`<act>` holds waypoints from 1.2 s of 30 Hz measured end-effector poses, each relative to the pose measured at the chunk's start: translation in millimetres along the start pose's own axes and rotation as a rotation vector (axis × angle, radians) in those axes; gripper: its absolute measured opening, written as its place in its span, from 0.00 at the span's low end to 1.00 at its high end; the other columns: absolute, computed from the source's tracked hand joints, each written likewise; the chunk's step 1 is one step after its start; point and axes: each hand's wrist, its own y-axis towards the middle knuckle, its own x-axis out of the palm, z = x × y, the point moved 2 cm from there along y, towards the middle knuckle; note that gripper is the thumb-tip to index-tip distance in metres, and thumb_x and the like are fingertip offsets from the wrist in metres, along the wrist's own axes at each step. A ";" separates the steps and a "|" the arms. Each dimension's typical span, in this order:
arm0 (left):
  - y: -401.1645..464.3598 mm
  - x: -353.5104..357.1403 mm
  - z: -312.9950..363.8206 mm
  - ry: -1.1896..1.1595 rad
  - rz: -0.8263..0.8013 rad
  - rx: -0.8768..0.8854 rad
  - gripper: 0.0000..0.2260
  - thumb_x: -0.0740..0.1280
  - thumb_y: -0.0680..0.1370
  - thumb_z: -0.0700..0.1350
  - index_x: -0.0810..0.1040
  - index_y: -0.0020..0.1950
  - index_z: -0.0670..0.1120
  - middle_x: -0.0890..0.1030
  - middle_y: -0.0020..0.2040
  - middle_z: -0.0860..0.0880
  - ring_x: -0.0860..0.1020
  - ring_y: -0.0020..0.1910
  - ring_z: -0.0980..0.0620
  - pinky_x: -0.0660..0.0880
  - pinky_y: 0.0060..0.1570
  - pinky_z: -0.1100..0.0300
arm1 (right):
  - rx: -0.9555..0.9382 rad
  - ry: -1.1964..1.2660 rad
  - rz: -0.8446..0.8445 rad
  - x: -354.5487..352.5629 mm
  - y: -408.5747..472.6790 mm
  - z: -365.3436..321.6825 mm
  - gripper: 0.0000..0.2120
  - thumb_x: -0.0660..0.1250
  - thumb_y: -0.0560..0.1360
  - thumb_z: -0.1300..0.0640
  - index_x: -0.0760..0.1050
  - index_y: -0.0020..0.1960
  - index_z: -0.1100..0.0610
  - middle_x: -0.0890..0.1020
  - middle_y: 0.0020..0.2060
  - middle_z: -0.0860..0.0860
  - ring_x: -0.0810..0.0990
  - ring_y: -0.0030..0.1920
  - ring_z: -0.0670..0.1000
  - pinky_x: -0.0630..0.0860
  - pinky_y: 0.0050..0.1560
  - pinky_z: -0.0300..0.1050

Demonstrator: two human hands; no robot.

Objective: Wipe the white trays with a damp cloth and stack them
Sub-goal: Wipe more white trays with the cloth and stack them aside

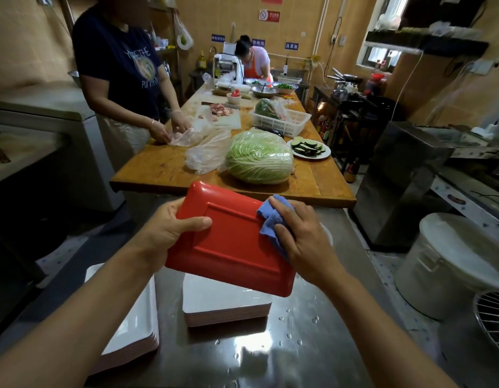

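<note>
I hold one tray (231, 242) in the air with its red underside facing me, tilted above the steel counter. My left hand (169, 228) grips its left edge, thumb across the red face. My right hand (301, 233) presses a blue cloth (270, 219) against the tray's right side, fingers curled over the cloth. Directly below sits a stack of trays (223, 303) with a white top face. A second stack of white trays (136, 323) stands at the left, partly hidden by my left forearm.
The steel counter (298, 345) carries water drops. Beyond it a wooden table (164, 169) holds a cabbage (259, 156), plastic bags, a plate of sliced eggplant (308, 148) and a white basket. Two people work there. A white lidded bucket (452, 256) stands at right.
</note>
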 end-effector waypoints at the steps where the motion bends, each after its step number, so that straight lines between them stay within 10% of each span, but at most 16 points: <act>1: 1.1 -1.7 -3.2 -0.026 0.019 -0.014 0.19 0.72 0.62 0.41 0.79 0.53 0.46 0.84 0.44 0.45 0.83 0.40 0.47 0.81 0.37 0.56 | 0.021 0.057 0.008 2.3 0.3 1.0 0.23 0.54 0.79 0.52 0.63 0.73 0.54 0.67 0.69 0.52 0.64 0.67 0.50 0.55 0.66 0.33; 8: 10.0 -10.2 -19.2 -0.247 0.162 -0.134 0.21 0.70 0.64 0.41 0.78 0.56 0.46 0.84 0.46 0.42 0.83 0.41 0.44 0.81 0.40 0.48 | 0.017 0.169 0.005 22.0 -7.6 -3.9 0.22 0.53 0.81 0.56 0.53 0.74 0.51 0.47 0.72 0.42 0.48 0.74 0.44 0.45 0.71 0.30; 13: 9.0 -8.2 -25.0 -0.364 0.229 -0.210 0.10 0.67 0.71 0.38 0.78 0.51 0.48 0.85 0.38 0.43 0.83 0.34 0.44 0.80 0.30 0.49 | -0.028 0.062 0.101 38.2 -25.0 -9.5 0.23 0.55 0.79 0.55 0.57 0.73 0.52 0.53 0.74 0.46 0.50 0.76 0.50 0.51 0.74 0.48; 17: 4.4 6.8 -29.4 -0.423 0.233 -0.295 0.15 0.67 0.73 0.42 0.76 0.60 0.43 0.81 0.52 0.36 0.80 0.46 0.37 0.77 0.48 0.42 | -0.130 -0.139 0.101 57.3 -27.5 -35.0 0.25 0.55 0.75 0.53 0.63 0.73 0.54 0.61 0.74 0.52 0.55 0.75 0.54 0.51 0.73 0.57; 31: -21.9 -14.9 -40.5 -0.450 0.391 -0.170 0.08 0.64 0.77 0.44 0.78 0.53 0.42 0.82 0.45 0.40 0.83 0.35 0.46 0.81 0.34 0.51 | -0.049 -0.081 -0.109 98.6 16.6 -79.8 0.27 0.46 0.78 0.44 0.50 0.76 0.47 0.48 0.76 0.44 0.43 0.76 0.47 0.36 0.73 0.49; 36: -37.2 -44.3 -42.6 -0.408 0.484 -0.142 0.04 0.67 0.75 0.42 0.77 0.50 0.45 0.84 0.35 0.45 0.83 0.31 0.48 0.78 0.26 0.54 | 0.094 0.069 -0.121 102.5 19.0 -52.7 0.26 0.52 0.81 0.49 0.52 0.77 0.52 0.51 0.77 0.51 0.50 0.76 0.52 0.49 0.72 0.48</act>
